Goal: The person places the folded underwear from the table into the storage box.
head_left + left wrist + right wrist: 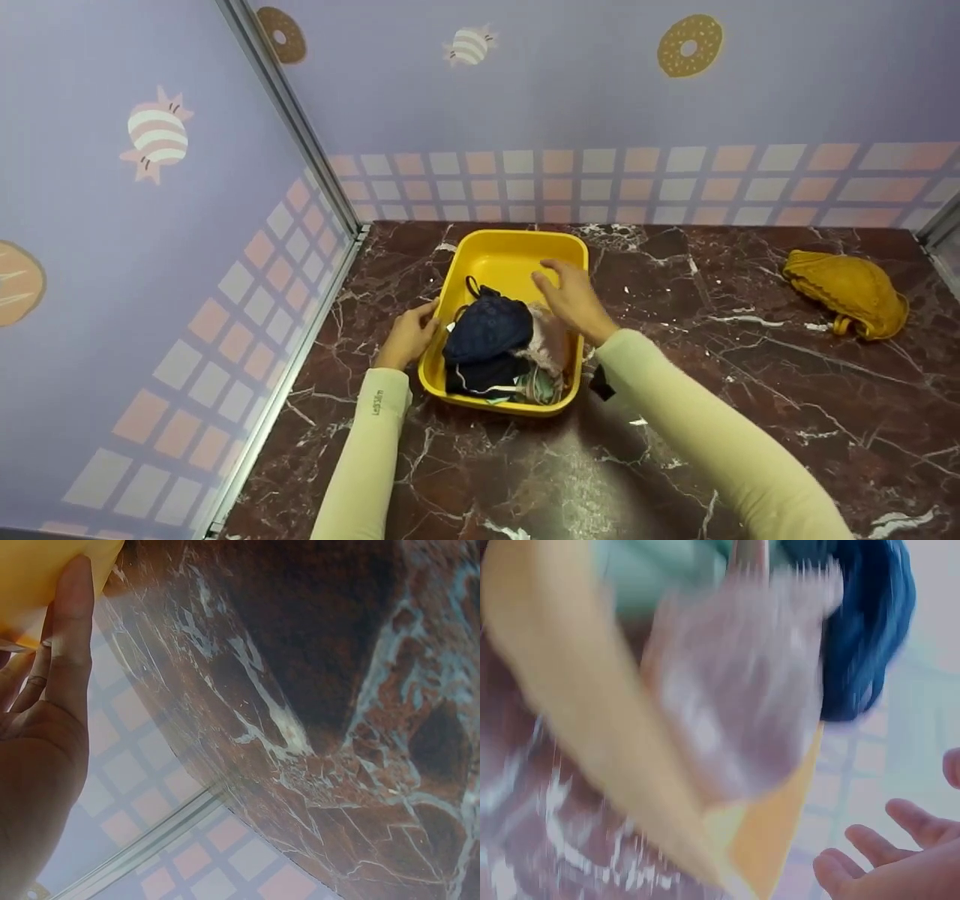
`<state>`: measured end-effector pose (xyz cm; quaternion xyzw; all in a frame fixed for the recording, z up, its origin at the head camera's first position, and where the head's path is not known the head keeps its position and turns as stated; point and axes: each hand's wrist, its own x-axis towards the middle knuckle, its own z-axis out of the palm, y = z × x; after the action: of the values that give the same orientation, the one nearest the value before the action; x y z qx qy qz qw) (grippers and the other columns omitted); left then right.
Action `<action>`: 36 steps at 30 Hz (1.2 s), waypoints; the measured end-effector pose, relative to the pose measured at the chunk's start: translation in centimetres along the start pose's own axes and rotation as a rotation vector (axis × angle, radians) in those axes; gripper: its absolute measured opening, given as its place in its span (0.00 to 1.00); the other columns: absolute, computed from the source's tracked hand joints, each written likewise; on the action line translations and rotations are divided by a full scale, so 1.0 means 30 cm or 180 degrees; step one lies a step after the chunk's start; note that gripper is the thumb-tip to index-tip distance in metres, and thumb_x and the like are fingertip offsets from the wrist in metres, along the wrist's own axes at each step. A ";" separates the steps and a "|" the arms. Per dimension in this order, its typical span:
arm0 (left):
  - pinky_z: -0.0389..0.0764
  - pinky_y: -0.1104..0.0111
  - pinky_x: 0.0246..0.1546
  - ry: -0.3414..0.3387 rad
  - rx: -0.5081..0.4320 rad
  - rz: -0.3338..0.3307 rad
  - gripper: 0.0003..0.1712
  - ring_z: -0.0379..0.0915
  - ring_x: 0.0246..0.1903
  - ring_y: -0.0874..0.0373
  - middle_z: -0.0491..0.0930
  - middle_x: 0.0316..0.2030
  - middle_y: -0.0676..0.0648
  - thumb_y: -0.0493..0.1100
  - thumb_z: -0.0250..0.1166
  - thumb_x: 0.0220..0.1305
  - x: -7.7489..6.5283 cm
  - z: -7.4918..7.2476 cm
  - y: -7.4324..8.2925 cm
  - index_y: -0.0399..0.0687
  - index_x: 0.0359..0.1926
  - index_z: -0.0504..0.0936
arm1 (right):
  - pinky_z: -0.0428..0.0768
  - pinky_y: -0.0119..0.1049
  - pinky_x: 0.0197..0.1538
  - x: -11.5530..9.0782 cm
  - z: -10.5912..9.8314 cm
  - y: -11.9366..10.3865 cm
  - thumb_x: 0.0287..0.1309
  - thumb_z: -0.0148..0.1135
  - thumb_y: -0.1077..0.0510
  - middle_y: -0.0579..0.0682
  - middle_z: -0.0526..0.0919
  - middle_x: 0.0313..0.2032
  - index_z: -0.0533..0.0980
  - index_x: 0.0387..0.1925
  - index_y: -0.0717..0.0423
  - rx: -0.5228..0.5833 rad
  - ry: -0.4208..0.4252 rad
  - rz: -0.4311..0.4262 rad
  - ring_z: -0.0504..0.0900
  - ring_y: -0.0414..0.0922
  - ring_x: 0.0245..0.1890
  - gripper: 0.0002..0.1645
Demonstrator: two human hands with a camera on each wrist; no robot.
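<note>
A yellow plastic basin (525, 238) holds a small heap of bras. On top lies a navy bra (491, 324), its dark strap looping up at the far side. A pale pink lacy bra (735, 690) sits at its right, with a green piece (541, 386) and thin straps near the front. My left hand (409, 334) is at the basin's left side, straight fingers (73, 622) against the outer wall. Over the right part of the basin hovers my right hand (577, 300), fingers loosely spread and holding nothing.
A mustard-yellow bra (847, 292) lies on the dark red marble surface (720, 420) at the far right. Patterned lilac walls (585, 97) rise behind and on the left, meeting at a metal corner strip (300, 124).
</note>
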<state>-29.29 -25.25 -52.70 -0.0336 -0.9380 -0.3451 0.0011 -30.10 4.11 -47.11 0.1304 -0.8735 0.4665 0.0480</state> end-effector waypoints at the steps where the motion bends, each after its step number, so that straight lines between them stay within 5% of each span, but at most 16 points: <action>1: 0.75 0.60 0.41 -0.0007 0.0012 -0.0006 0.24 0.75 0.35 0.51 0.80 0.38 0.43 0.38 0.58 0.67 0.000 0.001 0.000 0.46 0.65 0.71 | 0.59 0.48 0.63 0.003 -0.021 0.016 0.68 0.51 0.52 0.66 0.71 0.57 0.69 0.59 0.69 -0.0033 0.0058 -0.0022 0.66 0.59 0.59 0.28; 12: 0.75 0.58 0.41 0.0043 0.0034 0.0056 0.25 0.74 0.35 0.50 0.80 0.37 0.43 0.37 0.58 0.67 -0.002 0.000 -0.008 0.46 0.64 0.71 | 0.53 0.56 0.63 0.012 -0.266 0.243 0.68 0.49 0.53 0.73 0.68 0.56 0.64 0.60 0.74 -0.0394 0.0491 0.0403 0.62 0.66 0.59 0.29; 23: 0.74 0.58 0.41 0.0043 0.0009 0.0106 0.25 0.74 0.34 0.50 0.80 0.37 0.42 0.36 0.59 0.66 0.001 -0.001 -0.005 0.45 0.64 0.72 | 0.50 0.62 0.60 -0.090 -0.567 0.477 0.68 0.42 0.47 0.79 0.60 0.57 0.59 0.62 0.76 -0.0773 0.0739 0.1045 0.55 0.74 0.58 0.36; 36: 0.75 0.58 0.40 0.0027 0.0071 0.0123 0.24 0.74 0.34 0.50 0.80 0.36 0.43 0.37 0.58 0.67 0.003 -0.003 -0.007 0.46 0.64 0.72 | 0.47 0.62 0.60 -0.249 -0.806 0.672 0.67 0.44 0.52 0.77 0.58 0.59 0.66 0.59 0.75 -0.0954 0.1086 0.1078 0.50 0.74 0.60 0.31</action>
<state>-29.39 -25.46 -52.76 -0.0502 -0.9409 -0.3347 0.0121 -29.32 36.18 -51.27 -0.1063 -0.9214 0.3487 0.1345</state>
